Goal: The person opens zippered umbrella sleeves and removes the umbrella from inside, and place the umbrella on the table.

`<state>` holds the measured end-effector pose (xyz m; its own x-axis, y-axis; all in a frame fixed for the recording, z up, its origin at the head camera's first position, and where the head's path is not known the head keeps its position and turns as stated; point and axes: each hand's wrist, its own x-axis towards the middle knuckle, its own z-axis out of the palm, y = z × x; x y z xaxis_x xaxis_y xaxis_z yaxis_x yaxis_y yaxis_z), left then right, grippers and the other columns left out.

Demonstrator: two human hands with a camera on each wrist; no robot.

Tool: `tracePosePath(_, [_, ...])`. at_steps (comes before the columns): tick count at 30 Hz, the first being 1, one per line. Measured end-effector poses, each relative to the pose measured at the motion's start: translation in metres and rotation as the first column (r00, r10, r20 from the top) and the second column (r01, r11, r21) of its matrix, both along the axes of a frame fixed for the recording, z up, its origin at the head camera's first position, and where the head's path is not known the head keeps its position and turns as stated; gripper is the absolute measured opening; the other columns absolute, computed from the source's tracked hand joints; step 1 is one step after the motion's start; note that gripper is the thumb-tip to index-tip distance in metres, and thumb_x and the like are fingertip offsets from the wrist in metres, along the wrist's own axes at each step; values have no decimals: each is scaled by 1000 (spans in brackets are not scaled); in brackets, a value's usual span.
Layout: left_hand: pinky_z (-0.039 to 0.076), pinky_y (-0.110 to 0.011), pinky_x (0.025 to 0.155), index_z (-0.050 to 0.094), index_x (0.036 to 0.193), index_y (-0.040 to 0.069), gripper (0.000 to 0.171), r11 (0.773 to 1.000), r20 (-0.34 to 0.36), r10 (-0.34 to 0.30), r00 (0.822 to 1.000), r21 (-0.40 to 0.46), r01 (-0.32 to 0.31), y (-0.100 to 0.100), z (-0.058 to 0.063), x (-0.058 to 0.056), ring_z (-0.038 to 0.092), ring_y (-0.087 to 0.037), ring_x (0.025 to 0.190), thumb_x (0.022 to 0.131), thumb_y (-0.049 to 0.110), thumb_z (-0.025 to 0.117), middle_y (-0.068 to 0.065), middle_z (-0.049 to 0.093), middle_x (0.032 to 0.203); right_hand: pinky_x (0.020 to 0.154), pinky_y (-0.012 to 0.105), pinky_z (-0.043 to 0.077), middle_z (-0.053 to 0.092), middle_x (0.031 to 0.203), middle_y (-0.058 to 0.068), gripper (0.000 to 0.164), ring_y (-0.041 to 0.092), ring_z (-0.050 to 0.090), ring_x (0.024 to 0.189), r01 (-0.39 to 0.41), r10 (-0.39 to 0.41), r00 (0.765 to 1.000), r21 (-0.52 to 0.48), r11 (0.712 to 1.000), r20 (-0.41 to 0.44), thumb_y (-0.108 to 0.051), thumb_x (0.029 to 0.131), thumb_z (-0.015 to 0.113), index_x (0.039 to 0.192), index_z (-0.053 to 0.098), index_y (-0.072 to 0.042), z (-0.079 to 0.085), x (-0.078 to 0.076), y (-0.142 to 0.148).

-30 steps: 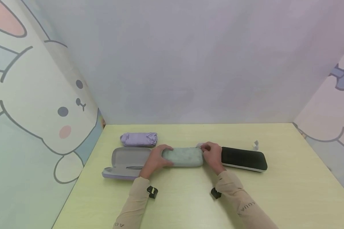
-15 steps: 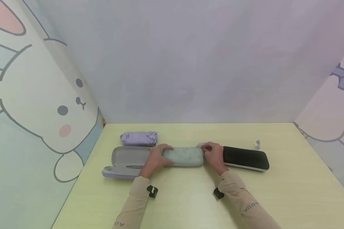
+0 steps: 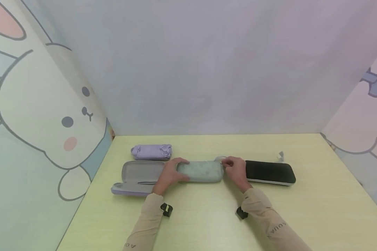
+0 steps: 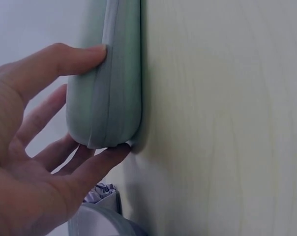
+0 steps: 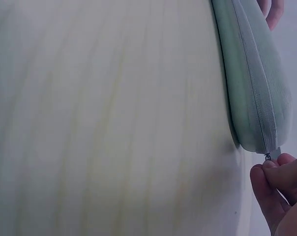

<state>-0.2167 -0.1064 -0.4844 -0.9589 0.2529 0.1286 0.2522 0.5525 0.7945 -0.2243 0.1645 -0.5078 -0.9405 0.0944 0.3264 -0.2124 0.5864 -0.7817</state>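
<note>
A pale green zip case [image 3: 204, 171] lies in the middle of the table, its grey zip running along the side in both wrist views. My left hand [image 3: 171, 174] holds its left end, thumb [image 4: 92, 58] on the zip side and fingers round the end. At the other end, my right hand [image 3: 236, 170] pinches the small zip pull [image 5: 268, 157] between thumb and fingertips. A whitish loop [image 3: 220, 158] shows just behind that corner. The zip looks closed along the stretch visible in the right wrist view.
Left of the hands lies an opened lilac case [image 3: 142, 170] with grey lining, and a gathered lilac cloth bundle [image 3: 151, 152] behind it. A black-topped case [image 3: 270, 172] sits close beside my right hand, with a small white object [image 3: 281, 157] behind it.
My right hand has shifted slightly to the right, and the black-topped case has slid a little right too. My left hand keeps its hold on the green case.
</note>
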Motion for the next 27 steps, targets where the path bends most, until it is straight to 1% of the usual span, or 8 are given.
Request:
tracePosePath(6, [38,-43,99,71,105,14,54,1000,5,28,1000,-4,-28,1,1,1,53,-27,114,54,13,89,-6,64,116,69,40,53,70,74,8,20,23,67,73,15,-15,1000,17,1000,0,14,71,64,76,73,-2,1,3,1])
tracePosePath(12, [39,-42,99,70,105,14,54,1000,14,28,1000,-6,-28,1,-1,1,53,-27,114,54,11,89,-6,64,116,72,39,53,70,77,8,18,23,67,75,26,-27,999,6,1000,35,12,73,65,78,73,-2,2,8,2])
tracePosePath(19, [38,-42,99,70,105,14,56,999,21,34,999,2,-34,3,0,1,53,-27,114,53,10,89,-7,64,116,71,38,51,70,77,8,18,22,66,74,27,-27,998,-12,1000,51,12,74,65,78,73,-3,4,14,1])
tracePosePath(27, [38,-43,99,70,105,14,55,999,29,35,999,-4,-35,3,1,2,53,-28,115,53,11,89,-7,63,117,69,36,51,70,76,7,16,20,66,73,30,-31,997,13,999,69,10,75,65,78,73,-3,2,16,1])
